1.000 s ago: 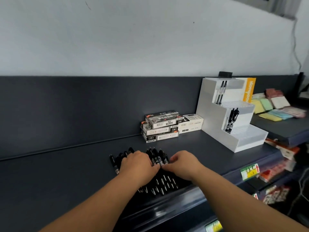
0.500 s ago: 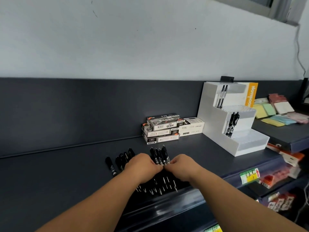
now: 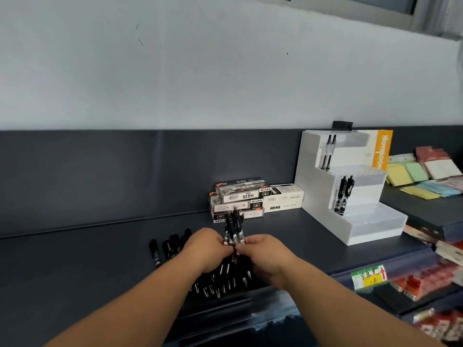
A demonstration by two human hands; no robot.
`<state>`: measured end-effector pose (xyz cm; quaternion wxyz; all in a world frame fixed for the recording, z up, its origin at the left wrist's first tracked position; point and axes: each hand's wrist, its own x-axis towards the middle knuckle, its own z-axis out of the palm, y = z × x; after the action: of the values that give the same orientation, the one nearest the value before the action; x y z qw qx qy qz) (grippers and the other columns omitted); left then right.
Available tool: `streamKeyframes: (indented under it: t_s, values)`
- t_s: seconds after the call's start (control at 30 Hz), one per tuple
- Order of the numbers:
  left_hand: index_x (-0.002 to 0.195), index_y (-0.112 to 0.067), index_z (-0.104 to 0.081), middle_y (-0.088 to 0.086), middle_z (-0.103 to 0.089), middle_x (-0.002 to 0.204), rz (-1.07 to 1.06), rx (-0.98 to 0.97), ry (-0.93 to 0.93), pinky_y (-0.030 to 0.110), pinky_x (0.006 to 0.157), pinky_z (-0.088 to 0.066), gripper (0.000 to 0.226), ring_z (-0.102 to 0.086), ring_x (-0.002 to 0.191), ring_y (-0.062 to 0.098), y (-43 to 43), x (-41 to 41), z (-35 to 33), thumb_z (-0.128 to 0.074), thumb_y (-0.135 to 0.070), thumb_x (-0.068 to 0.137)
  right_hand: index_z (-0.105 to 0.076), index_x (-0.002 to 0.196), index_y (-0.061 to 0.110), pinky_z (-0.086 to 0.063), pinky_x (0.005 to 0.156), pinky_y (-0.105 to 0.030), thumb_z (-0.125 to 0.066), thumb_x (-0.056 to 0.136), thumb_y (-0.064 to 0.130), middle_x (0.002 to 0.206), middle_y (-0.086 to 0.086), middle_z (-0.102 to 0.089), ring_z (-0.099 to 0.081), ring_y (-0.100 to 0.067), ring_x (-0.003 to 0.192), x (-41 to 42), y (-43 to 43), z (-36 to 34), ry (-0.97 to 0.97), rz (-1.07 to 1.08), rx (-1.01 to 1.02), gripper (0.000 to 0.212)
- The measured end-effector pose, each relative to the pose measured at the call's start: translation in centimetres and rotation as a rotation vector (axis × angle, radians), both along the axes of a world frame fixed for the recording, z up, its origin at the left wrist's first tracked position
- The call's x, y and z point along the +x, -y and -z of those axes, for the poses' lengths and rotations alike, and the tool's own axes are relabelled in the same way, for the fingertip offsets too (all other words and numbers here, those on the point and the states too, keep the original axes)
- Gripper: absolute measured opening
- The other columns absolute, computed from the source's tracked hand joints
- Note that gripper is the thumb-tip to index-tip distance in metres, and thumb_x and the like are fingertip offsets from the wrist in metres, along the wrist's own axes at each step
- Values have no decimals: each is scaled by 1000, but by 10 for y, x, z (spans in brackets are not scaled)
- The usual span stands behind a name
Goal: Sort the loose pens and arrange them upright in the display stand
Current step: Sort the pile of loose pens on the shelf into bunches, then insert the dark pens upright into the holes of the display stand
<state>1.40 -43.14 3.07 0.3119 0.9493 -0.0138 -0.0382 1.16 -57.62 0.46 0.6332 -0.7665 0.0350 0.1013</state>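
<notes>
Left hand (image 3: 208, 249) and right hand (image 3: 268, 254) both pinch bunch of pens (image 3: 234, 226) upright between their fingertips, count unclear, above loose pens (image 3: 170, 246) on shelf (image 3: 75, 271). Stand (image 3: 313, 191) holds four pens: two on top tier, two on middle tier.

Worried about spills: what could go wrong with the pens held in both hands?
The bunch of pens is pinched only near its lower end by the left hand and right hand, so some might slip and scatter. The loose pens lie near the front edge of the shelf; a forearm brushing them could roll them off.
</notes>
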Motion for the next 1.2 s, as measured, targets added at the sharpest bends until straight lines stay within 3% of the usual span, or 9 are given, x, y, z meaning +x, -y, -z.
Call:
streamKeyframes:
  t_s: [0.1, 0.27, 0.43, 0.67, 0.8, 0.97, 1.03, 1.13, 1.2]
  values:
    - [81, -20, -72, -1, -62, 67, -25, -191, 54, 23, 55, -40, 12, -50, 55, 12, 5, -7, -5, -67, -28, 87, -73, 92, 8, -53, 89, -44, -57, 95, 11, 88, -14, -72, -65, -24, 80, -3, 4, -5, 53, 5, 133, 17]
    - [84, -18, -72, -2, -71, 75, -17, -647, -58, 14, 48, -42, 8, -54, 55, 6, 26, -27, -13, -66, -19, 89, -73, 101, 16, -52, 95, -44, -53, 97, 16, 98, -6, -75, -69, -24, 100, -20, 24, -8, 156, 23, 199, 20]
    - [102, -6, -71, 9, -75, 90, 38, -924, -172, 26, 70, -53, 16, -69, 79, 17, 75, -46, -7, -59, -13, 93, -72, 104, 15, -55, 90, -38, -52, 98, 15, 97, -5, -75, -71, -21, 96, -51, 71, -13, 237, 70, 229, 21]
    - [96, -7, -72, 10, -74, 84, 81, -961, -148, 37, 74, -54, 17, -66, 76, 24, 177, -71, -1, -56, -11, 95, -72, 101, 11, -55, 90, -42, -61, 93, 13, 94, -9, -75, -72, -24, 93, -88, 169, -18, 243, 185, 201, 13]
    - [93, -6, -71, 7, -73, 75, 129, -964, -136, 22, 50, -49, 17, -65, 57, 11, 232, -88, 3, -55, -7, 96, -73, 94, 9, -58, 78, -36, -64, 91, 9, 88, -10, -75, -72, -22, 82, -111, 222, -18, 259, 233, 168, 10]
    - [102, -13, -69, 6, -75, 92, 180, -921, -133, 34, 73, -55, 17, -71, 88, 23, 278, -95, 12, -53, -11, 97, -74, 89, 11, -47, 51, -21, -68, 87, 9, 74, -2, -71, -61, -7, 56, -127, 269, -20, 261, 284, 131, 6]
    - [106, -17, -67, 1, -75, 95, 194, -898, -110, 41, 84, -56, 17, -70, 93, 22, 289, -93, 12, -54, -14, 97, -73, 90, 12, -48, 51, -20, -70, 87, 11, 75, -1, -72, -64, -7, 57, -124, 280, -20, 267, 320, 121, 5]
    - [105, -23, -65, -4, -75, 94, 195, -857, -61, 37, 78, -56, 15, -70, 91, 17, 299, -87, 8, -55, -17, 96, -74, 91, 14, -51, 57, -18, -70, 87, 14, 79, -1, -75, -69, -10, 66, -113, 289, -22, 268, 345, 102, 6]
    - [104, -26, -67, -6, -75, 92, 202, -837, -32, 38, 83, -57, 16, -71, 89, 13, 301, -80, 3, -56, -17, 96, -75, 89, 15, -49, 54, -18, -70, 87, 16, 73, -1, -73, -65, -8, 61, -103, 292, -25, 263, 334, 109, 6]
